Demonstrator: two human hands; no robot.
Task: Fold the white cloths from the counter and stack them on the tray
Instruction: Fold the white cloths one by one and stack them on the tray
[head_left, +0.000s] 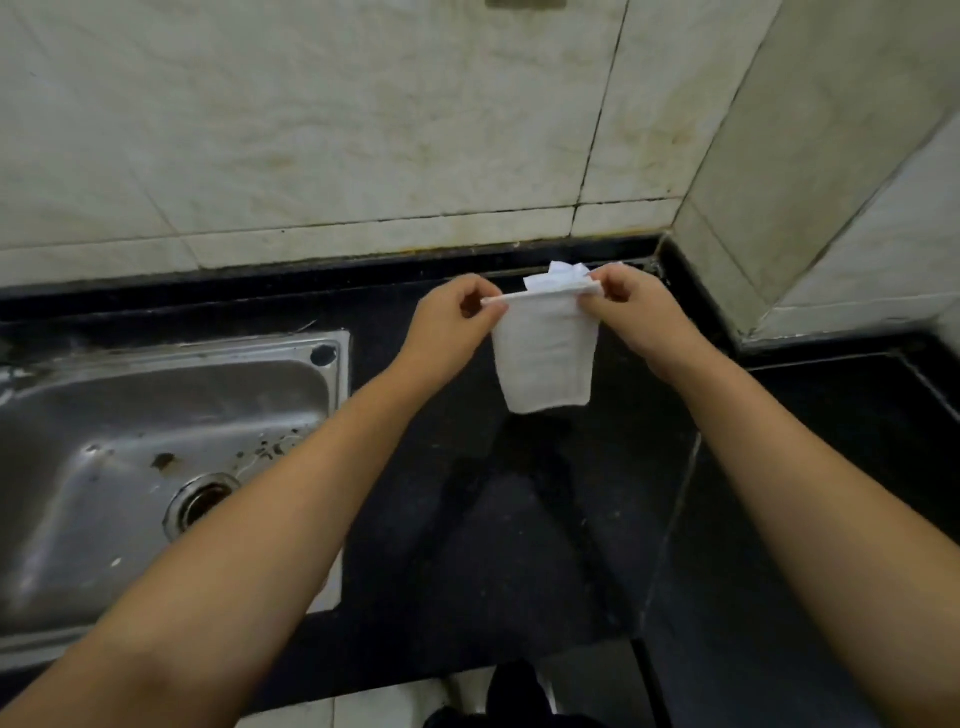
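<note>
A white cloth (544, 358) is held up in the air above the black counter (519, 519), well in front of the tiled wall (311, 130). Its upper edge is pulled taut between the two hands, and the rest hangs down flat, narrowing a little toward the lower edge, which hangs clear of the counter surface. The left end of the upper edge is pinched by the left hand (452, 317), thumb and fingers closed on the cloth. The right end is pinched in the same way by the right hand (628, 306), fingers curled over the corner. Behind the stretched edge, near the right hand, some more white cloth (556, 278) can be seen in loose, crumpled folds; whether it belongs to the held cloth or lies apart at the back of the counter cannot be told. Both forearms are bare and are stretched forward from the lower corners of the view. To the left of the hands, a steel sink (156, 415) is set into the counter, with its round drain (200, 501) near the middle and some dark spots on its floor. On the right, the wall turns a corner (779, 208), and the counter follows it.
</note>
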